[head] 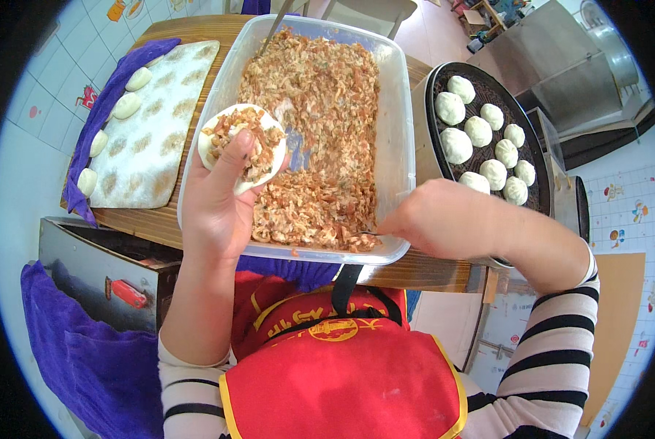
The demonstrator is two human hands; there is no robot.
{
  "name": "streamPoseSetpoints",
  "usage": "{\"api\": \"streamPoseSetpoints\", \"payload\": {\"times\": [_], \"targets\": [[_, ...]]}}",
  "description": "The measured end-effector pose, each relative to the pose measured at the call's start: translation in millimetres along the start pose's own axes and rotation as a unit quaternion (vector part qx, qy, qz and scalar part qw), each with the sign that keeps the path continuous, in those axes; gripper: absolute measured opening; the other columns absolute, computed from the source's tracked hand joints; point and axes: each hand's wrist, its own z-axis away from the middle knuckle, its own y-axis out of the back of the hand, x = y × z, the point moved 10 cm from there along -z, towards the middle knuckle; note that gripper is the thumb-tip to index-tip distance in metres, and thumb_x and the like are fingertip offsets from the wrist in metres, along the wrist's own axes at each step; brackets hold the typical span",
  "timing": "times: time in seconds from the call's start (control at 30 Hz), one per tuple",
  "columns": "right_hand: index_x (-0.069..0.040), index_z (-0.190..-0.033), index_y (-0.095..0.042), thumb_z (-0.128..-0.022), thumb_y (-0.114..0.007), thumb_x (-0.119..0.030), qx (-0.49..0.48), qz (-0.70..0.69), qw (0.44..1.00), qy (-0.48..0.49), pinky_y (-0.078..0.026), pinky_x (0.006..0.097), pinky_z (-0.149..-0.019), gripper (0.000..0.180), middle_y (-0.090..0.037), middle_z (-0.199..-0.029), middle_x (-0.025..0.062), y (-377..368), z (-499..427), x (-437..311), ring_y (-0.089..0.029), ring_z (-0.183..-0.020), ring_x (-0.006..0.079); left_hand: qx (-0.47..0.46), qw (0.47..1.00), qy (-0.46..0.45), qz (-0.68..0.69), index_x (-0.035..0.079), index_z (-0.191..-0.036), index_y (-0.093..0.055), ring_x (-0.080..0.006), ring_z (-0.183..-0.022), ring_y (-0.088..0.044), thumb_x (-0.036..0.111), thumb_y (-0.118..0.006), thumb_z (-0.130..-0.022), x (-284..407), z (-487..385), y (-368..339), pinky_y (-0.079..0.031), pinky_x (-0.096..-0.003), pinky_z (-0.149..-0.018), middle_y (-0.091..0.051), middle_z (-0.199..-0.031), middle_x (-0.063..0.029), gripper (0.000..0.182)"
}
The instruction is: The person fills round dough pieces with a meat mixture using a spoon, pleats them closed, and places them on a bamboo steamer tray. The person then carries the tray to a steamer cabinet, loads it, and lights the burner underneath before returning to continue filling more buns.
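Note:
My left hand (223, 192) holds up a round dough wrapper (207, 122) topped with chopped filling, the thumb pressing on the filling. Beneath and beside it stands a large translucent plastic tub (396, 137) of reddish-brown chopped filling (327, 82). At the tub's near right corner, my right hand (421, 219) grips a thin metal utensil (367, 233); its tip lies in the filling and most of it is hidden by the fingers. To the right, filled buns (456, 146) sit on a round dark steamer tray (536, 142).
Several dough pieces (127, 106) lie along a purple cloth (99, 93) on a floured board (157, 126) at the left. Another handle (278, 24) leans in the tub's far left corner. The wooden table (141, 228) carries these. A metal cabinet (102, 274) stands below left.

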Motion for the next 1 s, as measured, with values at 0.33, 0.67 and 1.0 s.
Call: {"api": "streamPoseSetpoints", "payload": {"times": [0.33,0.67,1.0], "targets": [[-0.002,-0.111,-0.066,-0.090,-0.056,-0.008,0.279,-0.202,0.934,-0.094,-0.046,0.0249,-0.052,0.024,-0.058,-0.063,0.0041,102.8,17.8,12.0,-0.054,-0.055,0.0097,-0.028,0.997,0.069,0.026,0.001,-0.127,-0.044,-0.0245,-0.110,-0.058,0.026,-0.055,-0.095,-24.6,0.3,-22.8,-0.050,-0.0433,-0.093,-0.057,-0.120,-0.0134,0.042],[0.004,-0.109,-0.057,-0.079,-0.055,-0.004,0.351,-0.012,0.936,0.015,-0.053,0.0424,-0.060,0.030,-0.062,-0.070,0.0218,70.9,-8.6,-41.8,-0.065,-0.066,0.0347,-0.005,0.999,0.011,0.044,0.003,-0.125,-0.041,-0.0177,-0.102,-0.057,-0.002,-0.058,-0.088,-18.3,0.4,-30.4,-0.048,-0.0335,-0.087,-0.055,-0.115,-0.0088,0.041],[0.000,-0.094,-0.065,-0.080,-0.054,-0.007,0.417,0.011,0.905,-0.087,-0.053,0.0427,-0.061,0.019,-0.063,-0.071,0.0206,97.8,19.8,10.2,-0.064,-0.068,0.0365,-0.032,0.997,0.049,0.059,-0.004,-0.130,-0.040,-0.0303,-0.116,-0.054,0.002,-0.053,-0.090,-8.3,-3.6,-20.6,-0.047,-0.0455,-0.100,-0.053,-0.125,-0.0173,0.043]]}}
